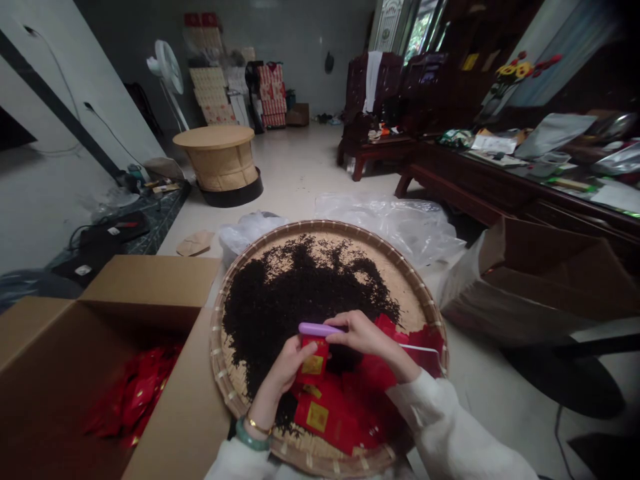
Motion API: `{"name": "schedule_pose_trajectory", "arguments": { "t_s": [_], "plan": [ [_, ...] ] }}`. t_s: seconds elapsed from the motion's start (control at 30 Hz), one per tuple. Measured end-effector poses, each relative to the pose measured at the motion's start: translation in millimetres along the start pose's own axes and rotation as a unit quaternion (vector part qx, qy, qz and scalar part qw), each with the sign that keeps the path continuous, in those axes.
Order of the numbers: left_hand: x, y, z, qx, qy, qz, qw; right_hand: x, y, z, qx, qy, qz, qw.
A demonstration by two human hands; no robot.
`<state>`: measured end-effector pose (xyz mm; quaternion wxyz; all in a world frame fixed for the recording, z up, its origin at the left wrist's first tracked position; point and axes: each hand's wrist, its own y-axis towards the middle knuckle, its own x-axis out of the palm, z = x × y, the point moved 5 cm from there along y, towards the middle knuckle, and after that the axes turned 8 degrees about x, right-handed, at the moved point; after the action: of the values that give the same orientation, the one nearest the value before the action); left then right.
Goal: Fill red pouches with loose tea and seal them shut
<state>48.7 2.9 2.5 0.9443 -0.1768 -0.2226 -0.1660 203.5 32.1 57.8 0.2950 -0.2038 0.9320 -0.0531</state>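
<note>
Left hand (290,365): thumb and fingers closed in a pinch on the side of a red packet (313,365). Right hand (361,333): fingers curled round one end of a purple tool (317,329), no visible gap in the grip. Packet sits just under the tool, between the hands, held above a round woven tray (400,257). Dark loose leaves (280,293) spread ahead of both hands; more red packets (345,417) heaped below and toward the right wrist. Left of the left hand, an open carton (150,280) with red packets inside.

Risks, my judgement: a loose left pinch could let the packet swing askew of the tool; if its top is open, tilting might spill whatever is inside. White cord (420,349) by the right wrist could snag on the heap.

Bearing: packet roughly upright, gold panel toward the wearer, top edge meeting the tool; long axis seems to run top to bottom, foreshortening makes this unsure. Tool lies crosswise, nearly level, its rounded free end pointing left.
</note>
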Motion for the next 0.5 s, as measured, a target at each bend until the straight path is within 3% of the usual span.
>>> {"name": "schedule_pose_trajectory", "arguments": {
  "t_s": [0.1,0.5],
  "plan": [
    [-0.5,4,11,0.04,-0.051,0.024,0.998,2,2,1,0.0,-0.005,-0.003,1.0],
    [-2.0,8,15,0.068,-0.029,0.048,0.996,9,8,12,0.0,0.018,-0.03,0.999]
  ]
}}
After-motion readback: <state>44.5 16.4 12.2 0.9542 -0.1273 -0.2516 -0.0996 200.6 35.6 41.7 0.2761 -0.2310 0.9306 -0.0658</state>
